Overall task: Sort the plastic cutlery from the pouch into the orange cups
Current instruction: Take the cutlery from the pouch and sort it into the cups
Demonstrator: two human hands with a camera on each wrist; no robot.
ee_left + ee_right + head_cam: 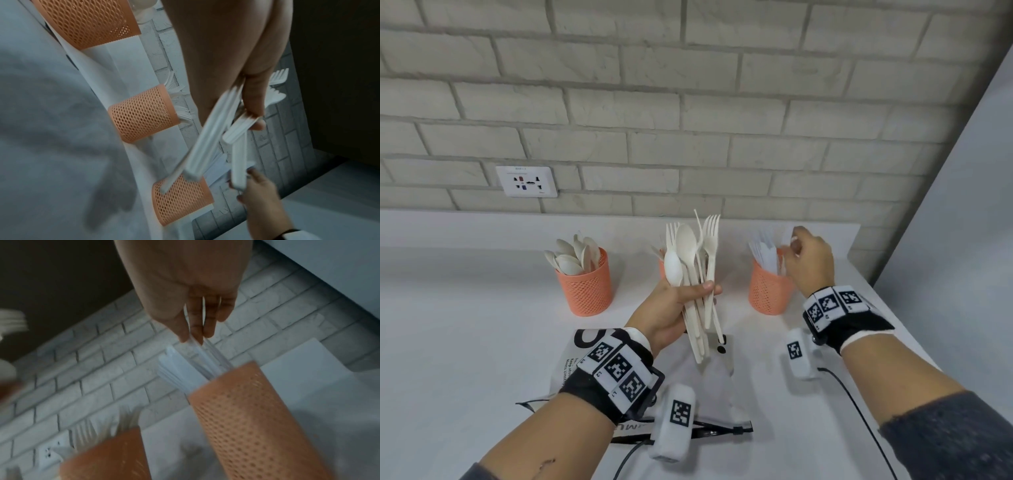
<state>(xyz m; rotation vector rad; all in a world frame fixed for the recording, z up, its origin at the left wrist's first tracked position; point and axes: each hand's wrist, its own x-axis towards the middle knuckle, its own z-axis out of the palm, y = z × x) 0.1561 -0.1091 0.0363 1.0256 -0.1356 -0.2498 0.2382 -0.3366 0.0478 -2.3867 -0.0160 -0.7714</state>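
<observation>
The left hand (674, 301) is gripping a bundle of cutlery (697, 274), forks and spoons standing upright, and this bundle is hiding most of the middle orange cup (144, 113) in the head view. The right hand (808, 263) is pinching a thin white piece at the rim of the right orange cup (768, 289); blur is keeping that piece from being told apart. The left orange cup (587, 286) is holding spoons. The pouch (717, 387) is lying flat on the bench (465, 325), partly under the wrists, with open surface lying left of it.
</observation>
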